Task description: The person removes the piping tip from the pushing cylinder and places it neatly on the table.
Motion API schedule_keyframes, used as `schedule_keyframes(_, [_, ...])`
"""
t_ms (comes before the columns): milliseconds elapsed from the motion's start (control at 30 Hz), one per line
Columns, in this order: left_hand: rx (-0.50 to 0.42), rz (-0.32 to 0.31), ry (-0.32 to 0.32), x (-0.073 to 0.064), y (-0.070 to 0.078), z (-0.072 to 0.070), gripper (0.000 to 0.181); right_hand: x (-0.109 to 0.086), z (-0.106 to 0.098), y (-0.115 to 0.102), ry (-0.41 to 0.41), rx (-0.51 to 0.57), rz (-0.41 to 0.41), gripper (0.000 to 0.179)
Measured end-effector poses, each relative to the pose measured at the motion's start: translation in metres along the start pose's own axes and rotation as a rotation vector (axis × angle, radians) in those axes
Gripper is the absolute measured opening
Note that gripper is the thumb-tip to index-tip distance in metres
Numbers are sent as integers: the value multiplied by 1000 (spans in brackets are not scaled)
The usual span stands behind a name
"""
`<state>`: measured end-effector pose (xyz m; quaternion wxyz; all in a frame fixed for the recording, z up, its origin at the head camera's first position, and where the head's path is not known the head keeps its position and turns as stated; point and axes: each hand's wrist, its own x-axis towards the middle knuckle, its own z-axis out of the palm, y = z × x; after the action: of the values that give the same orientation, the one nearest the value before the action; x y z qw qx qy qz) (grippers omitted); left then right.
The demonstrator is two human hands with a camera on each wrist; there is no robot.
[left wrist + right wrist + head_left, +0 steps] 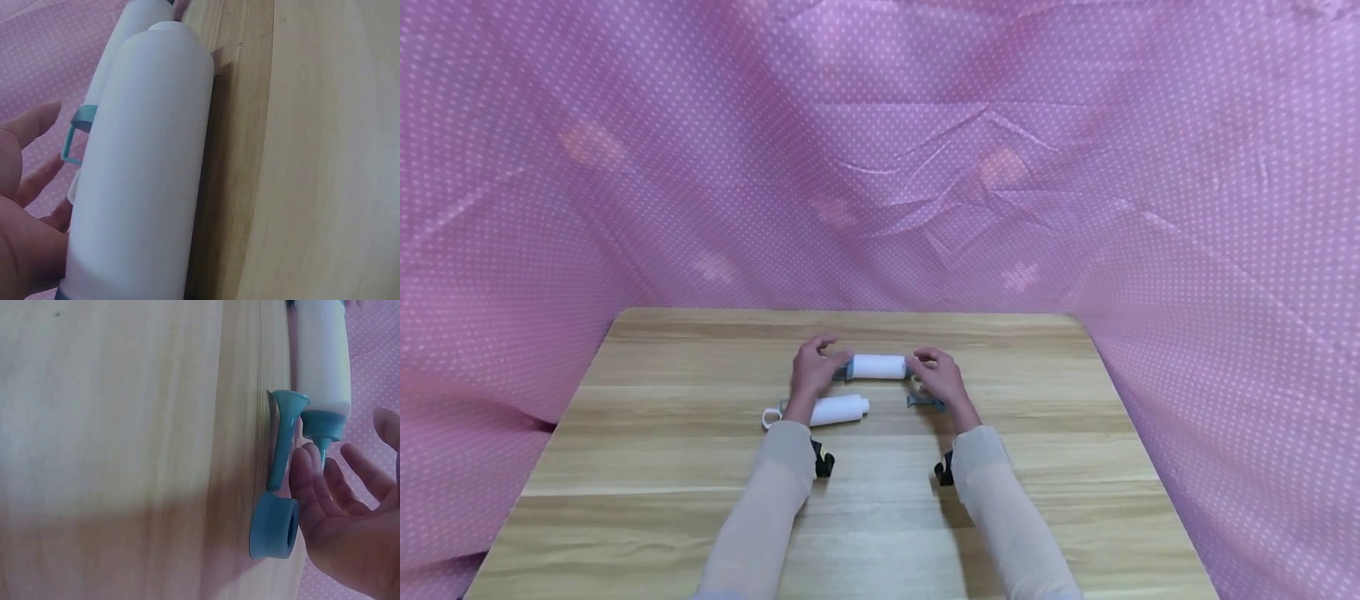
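A white tube with teal end fittings [878, 367] lies across the table between the two hands. In the right wrist view its narrow teal nozzle [322, 444] points toward my right hand [940, 379], whose loosely bent fingers overlap the nozzle tip with the thumb apart. At the opposite end is a teal loop handle [70, 140]. My left hand [812, 368] is beside that end, its fingers spread and relaxed. A second white tube [838, 409], with a white ring handle [771, 417], lies nearer, partly behind the left wrist.
Beside the right hand, a teal flared tube piece [286, 437] and a teal ring-shaped cap [272, 526] rest on the wooden table [880, 517]. Pink dotted cloth [880, 167] hangs behind the table and along its sides.
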<state>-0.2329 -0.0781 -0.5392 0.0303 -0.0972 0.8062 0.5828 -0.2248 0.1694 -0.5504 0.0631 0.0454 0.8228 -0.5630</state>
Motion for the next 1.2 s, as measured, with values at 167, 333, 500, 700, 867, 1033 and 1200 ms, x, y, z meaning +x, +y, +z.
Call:
schedule_keyframes(167, [1,-35,-40,0,-2,5,57,2,3,2,10,10,28,45])
schedule_keyframes(333, [7,-30,-59,3,-3,10,55,4,5,3,38,46,19,40])
schedule_keyframes(500, [18,-42,-62,4,-3,13,52,6,7,5,35,46,29,35])
schedule_keyframes(700, [24,-20,-71,5,-1,14,48,7,6,6,30,29,20,31])
schedule_keyframes(867, [19,-7,-84,5,0,11,46,8,3,3,32,18,10,30])
schedule_keyframes(1033, [-14,2,-106,3,3,3,45,7,-5,-1,-13,40,-48,30])
schedule_keyframes(1200, [-27,36,-119,1,10,-3,49,3,-15,-5,-87,126,-95,31])
